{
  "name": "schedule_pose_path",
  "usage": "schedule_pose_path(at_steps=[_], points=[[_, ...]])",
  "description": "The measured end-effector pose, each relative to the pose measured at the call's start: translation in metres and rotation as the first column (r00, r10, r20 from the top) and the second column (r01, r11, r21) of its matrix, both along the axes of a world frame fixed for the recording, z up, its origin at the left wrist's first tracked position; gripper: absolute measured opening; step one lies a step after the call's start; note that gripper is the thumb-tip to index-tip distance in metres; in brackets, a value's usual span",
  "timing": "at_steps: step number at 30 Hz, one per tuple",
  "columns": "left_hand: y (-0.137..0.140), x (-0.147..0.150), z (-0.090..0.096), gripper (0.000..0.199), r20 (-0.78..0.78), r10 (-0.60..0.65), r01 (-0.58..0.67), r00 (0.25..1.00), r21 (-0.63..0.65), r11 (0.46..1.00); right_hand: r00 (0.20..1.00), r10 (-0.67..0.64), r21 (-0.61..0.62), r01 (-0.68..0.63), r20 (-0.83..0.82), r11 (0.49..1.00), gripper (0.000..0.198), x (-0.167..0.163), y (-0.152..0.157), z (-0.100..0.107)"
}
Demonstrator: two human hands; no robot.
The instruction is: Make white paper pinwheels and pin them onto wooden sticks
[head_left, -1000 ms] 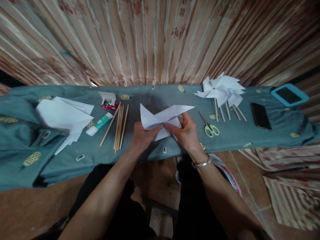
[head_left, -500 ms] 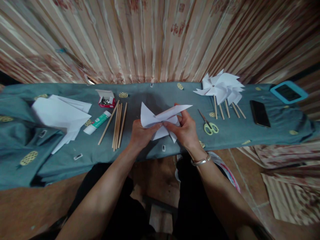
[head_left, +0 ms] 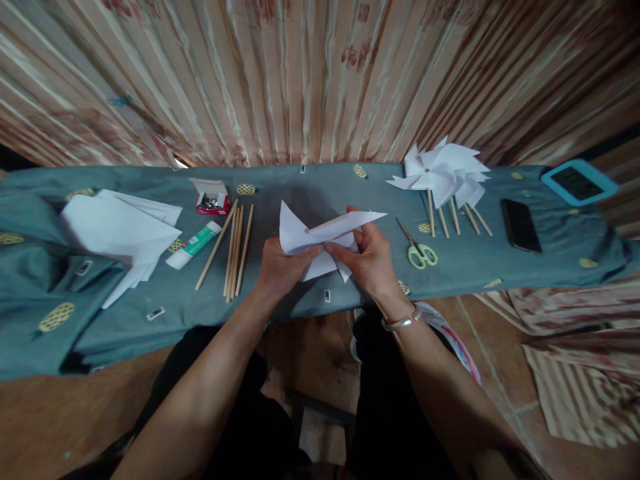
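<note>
A white paper pinwheel (head_left: pixel 295 230) is between my two hands, above the near middle of the cloth-covered table. My left hand (head_left: pixel 284 265) grips its left side, thumb pressed near the centre. My right hand (head_left: pixel 369 259) closes on the right side, and the two thumbs almost meet over the folded middle. Blades of the paper stick out at upper left and upper right. The fingers beneath the paper are hidden. Left of my hands lie several wooden sticks (head_left: pixel 244 250). Green-handled scissors (head_left: pixel 421 255) rest to the right.
Finished pinwheels on sticks (head_left: pixel 445 170) lie at the back right, near a black phone (head_left: pixel 520 227) and a blue-framed tablet (head_left: pixel 580 182). Leftward are a glue stick (head_left: pixel 194 245), an open red box (head_left: pixel 213 201) of small metal pieces and cut paper sheets (head_left: pixel 123 227). A curtain (head_left: pixel 280 87) hangs behind.
Both hands keep their hold on the paper pinwheel. Its upper-left blade has shifted very slightly up and left; the rest looks the same.
</note>
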State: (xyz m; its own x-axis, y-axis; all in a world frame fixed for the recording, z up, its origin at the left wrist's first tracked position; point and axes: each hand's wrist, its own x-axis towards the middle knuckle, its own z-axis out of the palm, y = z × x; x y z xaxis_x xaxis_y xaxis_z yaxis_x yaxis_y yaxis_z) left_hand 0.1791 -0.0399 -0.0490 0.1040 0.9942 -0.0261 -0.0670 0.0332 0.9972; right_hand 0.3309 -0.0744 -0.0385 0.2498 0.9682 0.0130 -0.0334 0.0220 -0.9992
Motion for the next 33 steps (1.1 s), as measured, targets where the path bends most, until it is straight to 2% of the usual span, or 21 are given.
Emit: schedule_pose_path(at_steps=[16,25,33], points=[[0.0023,-0.0004,-0.0036,0.023,-0.02,-0.015,0.014,1.0,-0.035,0.999,0.999,-0.009,-0.012,0.01,0.032,1.0,0.077,0.0005,0.0007,0.0009],[0.0017,-0.0002,-0.0023,0.021,-0.039,-0.009,0.007,0.999,-0.054,0.999,0.986,-0.005,-0.025,0.009,0.169,1.0,0.071,0.0019,-0.0003,0.002],[0.001,0.0002,-0.0043,0.022,-0.037,0.004,-0.004,0.999,-0.017,1.0,0.991,-0.021,-0.006,0.022,0.13,1.0,0.067,-0.0008,0.0002,-0.0013]])
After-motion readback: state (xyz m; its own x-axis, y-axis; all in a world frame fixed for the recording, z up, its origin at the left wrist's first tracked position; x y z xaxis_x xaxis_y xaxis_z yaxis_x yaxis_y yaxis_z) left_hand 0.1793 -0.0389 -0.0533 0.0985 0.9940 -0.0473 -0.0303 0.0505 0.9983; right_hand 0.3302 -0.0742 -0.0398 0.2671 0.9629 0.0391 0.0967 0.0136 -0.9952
